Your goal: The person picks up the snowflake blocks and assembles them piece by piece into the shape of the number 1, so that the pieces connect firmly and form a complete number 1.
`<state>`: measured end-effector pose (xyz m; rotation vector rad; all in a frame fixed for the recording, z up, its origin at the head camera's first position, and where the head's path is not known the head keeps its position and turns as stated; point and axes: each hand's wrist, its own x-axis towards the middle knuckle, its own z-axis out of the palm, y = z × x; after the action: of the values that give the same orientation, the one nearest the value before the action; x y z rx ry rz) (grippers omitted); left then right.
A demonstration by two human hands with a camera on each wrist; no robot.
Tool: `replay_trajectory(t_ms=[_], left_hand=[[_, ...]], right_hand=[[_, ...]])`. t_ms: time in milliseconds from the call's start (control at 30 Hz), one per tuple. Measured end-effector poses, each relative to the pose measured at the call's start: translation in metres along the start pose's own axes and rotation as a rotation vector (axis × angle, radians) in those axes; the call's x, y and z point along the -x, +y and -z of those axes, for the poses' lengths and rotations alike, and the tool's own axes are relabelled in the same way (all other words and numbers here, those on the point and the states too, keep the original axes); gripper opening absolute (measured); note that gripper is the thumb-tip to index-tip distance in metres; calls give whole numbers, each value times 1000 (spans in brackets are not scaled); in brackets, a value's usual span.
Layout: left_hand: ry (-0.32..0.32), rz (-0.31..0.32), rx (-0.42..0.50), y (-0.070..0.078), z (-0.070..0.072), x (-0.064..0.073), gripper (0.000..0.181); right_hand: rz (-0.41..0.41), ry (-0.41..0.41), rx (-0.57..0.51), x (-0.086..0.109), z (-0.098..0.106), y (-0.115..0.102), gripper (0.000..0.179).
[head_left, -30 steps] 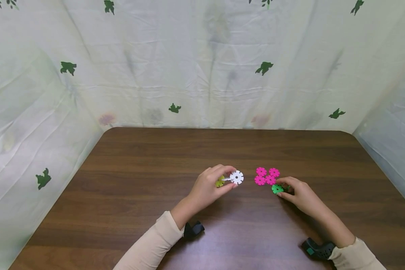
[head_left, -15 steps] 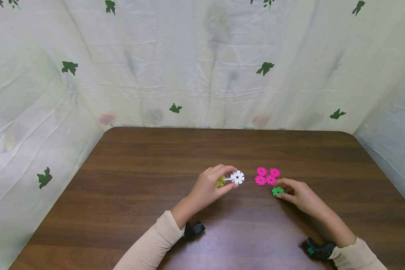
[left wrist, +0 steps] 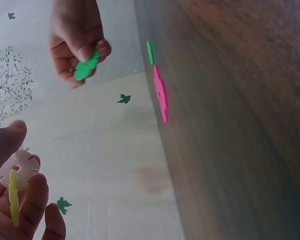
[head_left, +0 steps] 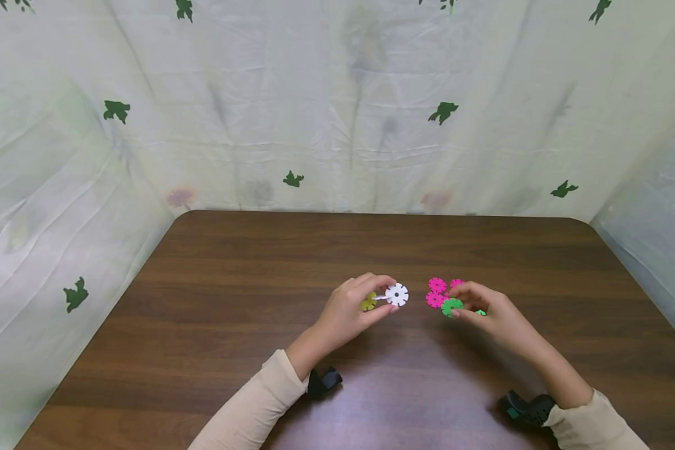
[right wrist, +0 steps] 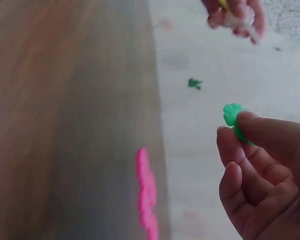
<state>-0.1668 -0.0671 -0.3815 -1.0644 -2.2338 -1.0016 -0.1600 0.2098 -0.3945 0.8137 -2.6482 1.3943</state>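
Note:
My left hand [head_left: 354, 304] grips joined interlocking flower discs between thumb and fingers: a white disc [head_left: 397, 294] faces up, and a yellow disc [head_left: 369, 302] sits inside the grasp. In the left wrist view the yellow disc [left wrist: 13, 197] shows edge-on in front of the white one [left wrist: 21, 167]. My right hand [head_left: 495, 312] pinches a green disc [head_left: 451, 307] between thumb and fingertips, raised above the table. Behind it lie several pink discs [head_left: 436, 285], partly covered by the hand. Another green disc [head_left: 480, 312] shows on the table below the right hand.
The brown wooden table [head_left: 259, 262] has rounded far corners. Pale cloth [head_left: 337, 125] with green leaf shapes hangs behind it and at both sides. A dark wrist camera [head_left: 325, 381] is strapped to the left wrist, another [head_left: 525, 407] to the right.
The right hand has lifted the green disc off the table and carried it slightly left, over the pink discs. The left hand has hardly moved.

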Motion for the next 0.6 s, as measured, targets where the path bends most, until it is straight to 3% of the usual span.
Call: replay_trajectory(t_ms=[300,600], left_hand=[[-14,2,9,0,-1,0,32],[-26,6,18,1,-1,1,32]], right_hand=[[70,4,-89,-15,-9,-26,21],[145,56,-40,-26,-21,-42,23]])
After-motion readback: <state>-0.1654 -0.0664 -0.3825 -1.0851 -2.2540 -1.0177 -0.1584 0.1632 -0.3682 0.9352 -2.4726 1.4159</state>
